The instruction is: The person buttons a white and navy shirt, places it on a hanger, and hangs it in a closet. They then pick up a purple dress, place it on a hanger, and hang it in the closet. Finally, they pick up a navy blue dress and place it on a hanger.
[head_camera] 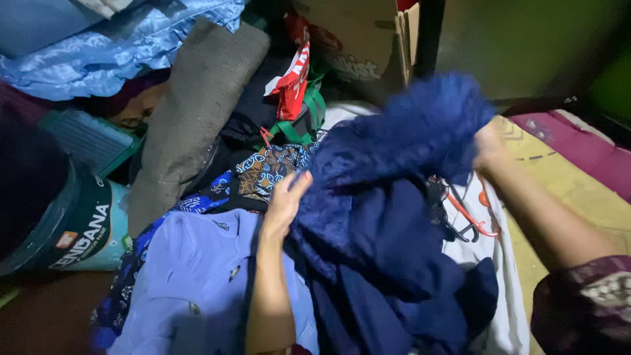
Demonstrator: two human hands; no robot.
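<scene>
Navy garment [388, 217] is lying at centre of the pile w/ its fuzzy top end being lifted toward 1 o'clock. I am seeing right hand [488, 146] clenching that end to raise it, while left hand [284, 200] is pressing flat on the 9 o'clock edge, fingers loose, steadying it. Light blue shirt [197, 276] is lying at 8 o'clock, clothes hangers [463, 213] at 3.

Brown cardboard box [358, 46] at top centre; red-and-white packet [294, 79] beside it; round teal-labelled tub [79, 227] at left.
</scene>
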